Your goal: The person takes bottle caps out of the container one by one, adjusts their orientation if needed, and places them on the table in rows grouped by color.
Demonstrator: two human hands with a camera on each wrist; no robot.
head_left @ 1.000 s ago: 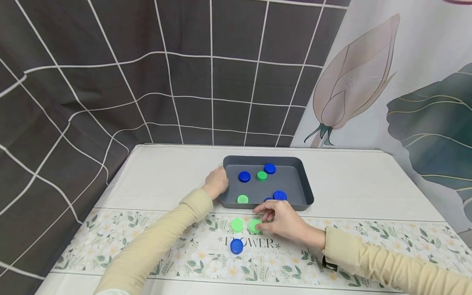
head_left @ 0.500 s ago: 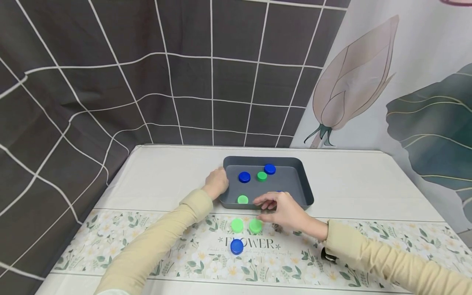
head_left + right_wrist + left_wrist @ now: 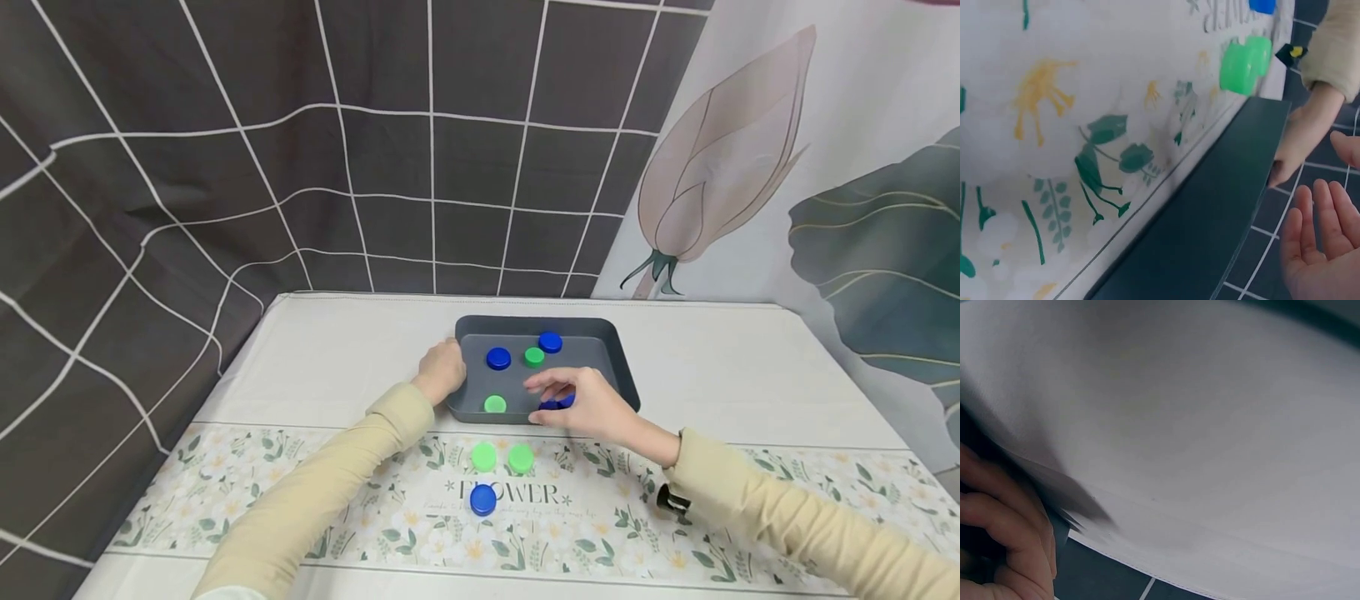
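Before the tray [image 3: 621,367], a blue cap [image 3: 483,500] is lying nearest you, then two green caps [image 3: 521,458]. Your right hand [image 3: 588,404], spread, is hovering over the tray's front; your left hand [image 3: 441,369] is gripping its left end. More caps [image 3: 498,358] are lying inside.

Nine caps [image 3: 483,500], one tray [image 3: 588,358]

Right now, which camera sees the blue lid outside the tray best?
The head view: the blue lid shows whole there, uncovered. The right wrist view catches only a piece, cut off at the top edge; the left wrist view shows none.
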